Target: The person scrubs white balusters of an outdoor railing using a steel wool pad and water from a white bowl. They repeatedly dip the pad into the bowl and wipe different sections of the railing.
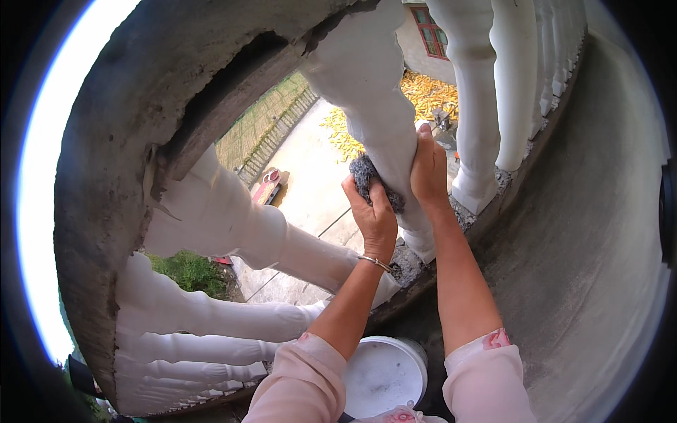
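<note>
My left hand [374, 217] grips a dark grey, fuzzy scrubbing pad [364, 177] and presses it against the lower part of a white baluster [389, 127]. Part of the pad shows behind the baluster's near side. My right hand [429, 166] wraps around the other side of that same baluster, slightly higher, with the thumb pointing up; its fingers are mostly hidden. Below my forearms stands a white round bucket [386, 378] holding whitish, cloudy liquid with small specks.
More white balusters [476, 106] line both sides under a rough concrete handrail [116, 116] with a broken, gaping underside. Their feet meet a rough ledge [465, 214]. A grey concrete floor [560, 254] lies right. Through the gaps, yellow corn cobs [431, 95] cover part of a yard below.
</note>
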`<state>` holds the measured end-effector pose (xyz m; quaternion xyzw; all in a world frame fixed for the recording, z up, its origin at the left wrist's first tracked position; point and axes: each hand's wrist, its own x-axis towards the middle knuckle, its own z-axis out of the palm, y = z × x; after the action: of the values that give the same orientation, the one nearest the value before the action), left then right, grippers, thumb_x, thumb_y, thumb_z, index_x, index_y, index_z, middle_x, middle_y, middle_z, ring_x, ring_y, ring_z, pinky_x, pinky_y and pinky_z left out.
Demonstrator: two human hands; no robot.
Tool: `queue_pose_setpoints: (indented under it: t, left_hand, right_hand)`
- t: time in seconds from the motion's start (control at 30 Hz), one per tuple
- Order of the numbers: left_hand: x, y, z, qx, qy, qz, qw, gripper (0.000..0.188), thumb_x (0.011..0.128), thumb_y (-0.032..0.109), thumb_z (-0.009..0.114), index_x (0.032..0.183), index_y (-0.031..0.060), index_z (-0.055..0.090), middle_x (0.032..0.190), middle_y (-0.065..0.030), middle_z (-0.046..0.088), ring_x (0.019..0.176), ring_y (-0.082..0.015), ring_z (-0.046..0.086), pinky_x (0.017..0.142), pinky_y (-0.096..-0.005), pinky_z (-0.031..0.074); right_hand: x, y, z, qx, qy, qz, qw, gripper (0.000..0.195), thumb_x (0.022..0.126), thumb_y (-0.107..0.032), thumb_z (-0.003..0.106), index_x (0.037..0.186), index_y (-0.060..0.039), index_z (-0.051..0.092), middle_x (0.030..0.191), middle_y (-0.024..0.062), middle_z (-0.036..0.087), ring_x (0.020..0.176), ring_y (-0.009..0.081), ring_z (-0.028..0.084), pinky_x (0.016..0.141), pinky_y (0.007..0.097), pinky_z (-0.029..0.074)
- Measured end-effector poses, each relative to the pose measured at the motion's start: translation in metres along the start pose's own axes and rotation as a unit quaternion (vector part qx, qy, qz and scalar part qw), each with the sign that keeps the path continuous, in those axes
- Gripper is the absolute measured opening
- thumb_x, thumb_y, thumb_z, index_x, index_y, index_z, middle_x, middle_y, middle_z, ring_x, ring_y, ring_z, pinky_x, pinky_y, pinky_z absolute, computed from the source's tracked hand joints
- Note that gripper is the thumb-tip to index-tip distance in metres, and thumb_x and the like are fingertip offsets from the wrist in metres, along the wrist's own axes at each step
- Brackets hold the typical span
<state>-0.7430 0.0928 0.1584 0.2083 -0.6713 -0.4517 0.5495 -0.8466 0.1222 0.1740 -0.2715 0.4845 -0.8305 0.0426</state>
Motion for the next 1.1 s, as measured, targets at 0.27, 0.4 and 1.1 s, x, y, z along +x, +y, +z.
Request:
queue_pose_setpoints:
  t: [0.27,0.4,1.1]
  left_hand:
    - [0.009,0.018,0.039,-0.066,0.130,0.105,0.984,0.021,0.098,0.013,0.045,0.117,0.0048,0.043,0.099,-0.0019,0.046,0.088,-0.0087,0.040,0.081,-0.0243,0.037]
    - [0.020,-0.012,0.027,-0.180,0.049,-0.039,0.982,0.021,0.098,0.016,0.048,0.115,0.0040,0.044,0.096,-0.0004,0.051,0.085,-0.0072,0.044,0.078,-0.0231,0.039]
    - [0.037,0.057,0.037,-0.261,0.015,-0.177,0.949,0.040,0.087,0.014,0.055,0.123,-0.0009,0.049,0.116,-0.0246,0.055,0.109,-0.0357,0.053,0.094,-0.0382,0.041]
  right_hand:
    - [-0.188,0.162,-0.131,-0.109,0.133,0.222,0.960,0.037,0.100,-0.026,0.043,0.081,0.0025,0.059,0.068,0.0087,0.061,0.061,0.0158,0.060,0.055,0.0333,0.048]
    - [-0.156,0.145,-0.124,-0.215,0.077,0.139,0.964,0.032,0.100,-0.025,0.045,0.105,0.0049,0.056,0.090,0.0094,0.062,0.086,0.0161,0.060,0.081,0.0289,0.049]
    - [-0.218,-0.104,-0.061,-0.181,0.035,0.201,0.962,0.032,0.090,0.000,0.050,0.121,0.0049,0.053,0.111,0.0147,0.063,0.100,0.0199,0.062,0.092,0.0314,0.047]
